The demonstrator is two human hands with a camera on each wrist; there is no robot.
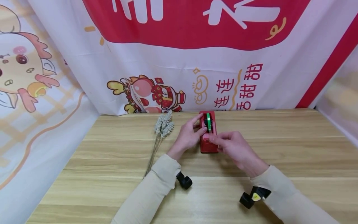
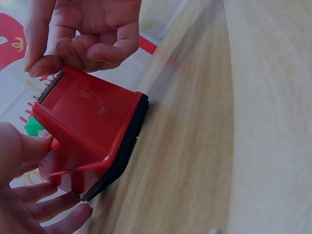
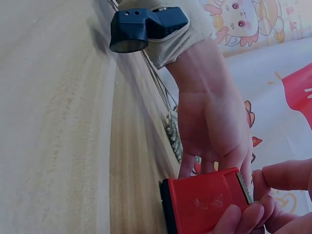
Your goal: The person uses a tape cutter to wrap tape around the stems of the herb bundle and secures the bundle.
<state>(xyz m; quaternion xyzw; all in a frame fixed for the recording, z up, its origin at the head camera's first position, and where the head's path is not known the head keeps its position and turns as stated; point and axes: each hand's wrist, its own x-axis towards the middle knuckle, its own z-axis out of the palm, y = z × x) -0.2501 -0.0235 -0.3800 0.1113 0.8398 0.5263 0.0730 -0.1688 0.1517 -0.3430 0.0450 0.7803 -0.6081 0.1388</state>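
A red tape dispenser (image 1: 208, 148) with a dark base stands on the wooden table, a green tape roll (image 1: 208, 120) seated in it. My left hand (image 1: 188, 136) grips it from the left, thumb by the roll and fingers along the side, as the left wrist view also shows. At the front end, thumb and forefinger of my right hand (image 1: 237, 147) pinch together beside the serrated cutter (image 2: 50, 87). They appear to hold the end of the tape, which the fingertips mostly hide. Other right fingers lie curled near the dispenser's front (image 3: 204, 200).
Dried flower stems with pale grey heads (image 1: 164, 124) lie left of my left forearm on the table (image 1: 112, 174). Printed cloth (image 1: 173, 59) hangs behind the table's far edge, close to the dispenser. Small black cameras (image 1: 184, 181) sit on both wrists.
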